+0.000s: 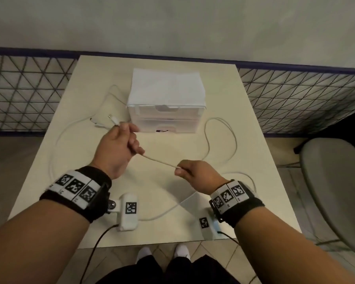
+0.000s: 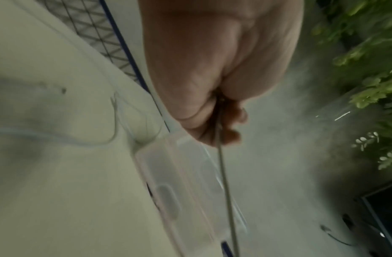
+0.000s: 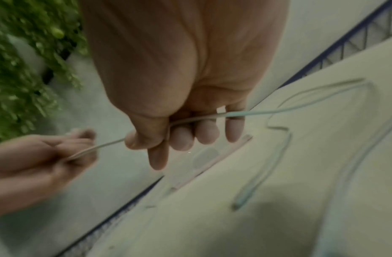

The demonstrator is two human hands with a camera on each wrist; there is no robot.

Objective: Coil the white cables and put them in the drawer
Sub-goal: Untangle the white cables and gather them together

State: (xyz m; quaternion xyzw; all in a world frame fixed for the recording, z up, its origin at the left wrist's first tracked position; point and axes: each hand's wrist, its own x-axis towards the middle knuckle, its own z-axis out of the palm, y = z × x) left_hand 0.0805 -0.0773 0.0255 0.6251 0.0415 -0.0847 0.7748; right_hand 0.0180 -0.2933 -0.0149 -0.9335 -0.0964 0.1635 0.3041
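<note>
A white cable [image 1: 159,161] stretches taut between my two hands above the table. My left hand [image 1: 121,146] grips it in a fist, with its plug end [image 1: 114,119] sticking out past the fingers. My right hand [image 1: 190,171] pinches the same cable [image 3: 256,113] between thumb and fingers; the rest trails off in loops [image 1: 221,140] on the table. A second white cable [image 1: 70,130] lies in a wide loop on the left. The white two-drawer box [image 1: 165,103] stands at the back middle, both drawers closed. In the left wrist view the cable [image 2: 223,173] runs down from my fist [image 2: 212,113].
The cream table [image 1: 244,201] stands against a wall with a wire fence [image 1: 19,89] either side. A grey chair [image 1: 336,191] is at the right. Two white tagged devices [image 1: 128,214] hang under my wrists near the front edge, with dark leads.
</note>
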